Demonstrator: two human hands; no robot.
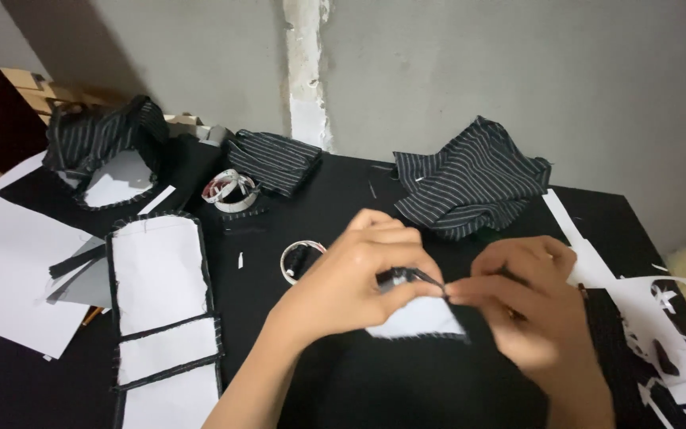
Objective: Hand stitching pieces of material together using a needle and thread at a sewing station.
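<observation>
My left hand [363, 274] and my right hand [529, 298] meet over a black table [343, 199]. Between them is a small fabric piece [421, 316], white with a dark striped edge. My left fingers pinch its top edge from the left. The right fingertips pinch the same edge from the right, and something thin in them is too small to make out.
Pieces of black pin-striped cloth [470, 183] lie at the back of the table. A long white-lined panel [164, 302] lies at the left beside white paper sheets [9, 254]. A rolled measuring tape [232, 191], a small white ring [299, 260] and paper scraps [668, 334] lie around.
</observation>
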